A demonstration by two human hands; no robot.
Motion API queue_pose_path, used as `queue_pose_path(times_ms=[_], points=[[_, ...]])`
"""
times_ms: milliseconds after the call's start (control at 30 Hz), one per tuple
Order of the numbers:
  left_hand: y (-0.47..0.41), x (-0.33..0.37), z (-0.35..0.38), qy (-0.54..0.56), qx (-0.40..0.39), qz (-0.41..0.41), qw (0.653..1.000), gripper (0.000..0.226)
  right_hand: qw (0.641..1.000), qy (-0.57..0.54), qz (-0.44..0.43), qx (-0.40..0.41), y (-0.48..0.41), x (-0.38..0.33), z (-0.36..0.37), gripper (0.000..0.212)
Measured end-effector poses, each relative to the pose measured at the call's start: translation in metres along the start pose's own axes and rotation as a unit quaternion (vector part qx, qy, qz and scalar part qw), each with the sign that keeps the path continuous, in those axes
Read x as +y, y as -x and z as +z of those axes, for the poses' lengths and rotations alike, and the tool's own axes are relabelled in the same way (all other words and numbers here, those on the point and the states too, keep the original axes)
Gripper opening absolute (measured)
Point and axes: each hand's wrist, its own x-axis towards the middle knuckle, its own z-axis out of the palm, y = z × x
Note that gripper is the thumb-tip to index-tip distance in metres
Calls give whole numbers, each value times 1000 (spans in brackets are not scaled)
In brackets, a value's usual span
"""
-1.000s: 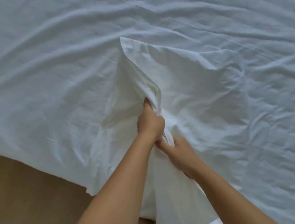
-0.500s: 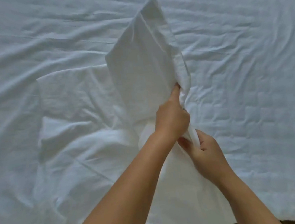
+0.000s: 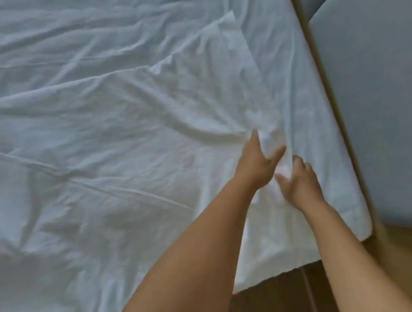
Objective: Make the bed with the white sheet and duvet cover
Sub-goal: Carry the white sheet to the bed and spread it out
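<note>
We're over the bed [image 3: 361, 220] now, and the white sheet [image 3: 95, 142] lies spread and creased across it, right out to the near edge and the right edge. A second white layer is on top, its loose corner [image 3: 230, 26] pointing toward the far right of the bed; we can't tell whether that layer is the duvet cover.

Both hands are close together near the right edge. The left hand [image 3: 256, 165] has its forefinger straight and its thumb spread wide, pressing down with a bunched ridge of fabric in the gap between them. The right hand [image 3: 302, 186] is just beside it, fingers [image 3: 301, 164] curled over that same ridge and gripping it.

A wooden strip [image 3: 326, 91] runs along the right edge, with grey padded panels [image 3: 387, 109] beyond it. Brown floor [image 3: 280, 301] shows off the near edge.
</note>
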Motion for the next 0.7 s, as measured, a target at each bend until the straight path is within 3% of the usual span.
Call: queue_pose_path(times_ms=[33, 100, 233, 367, 500, 700], points=[[-1, -26, 6, -53, -17, -36, 998, 69, 998, 35, 35, -49, -7, 11, 19, 60], [9, -81, 4, -160, -25, -104, 981, 65, 994, 40, 36, -91, -5, 15, 50, 69], [67, -169, -42, -242, 37, -157, 957, 58, 979, -21, -53, -194, 33, -19, 97, 64], [134, -217, -103, -297, 103, -171, 934, 57, 930, 26, -196, -311, 91, -75, 135, 62], [194, -257, -161, -326, 177, -238, 898, 57, 889, 82, -281, -352, 135, -136, 165, 59], [279, -321, -230, -229, 304, -336, 862, 57, 851, 165, -376, -329, 190, -215, 211, 55]])
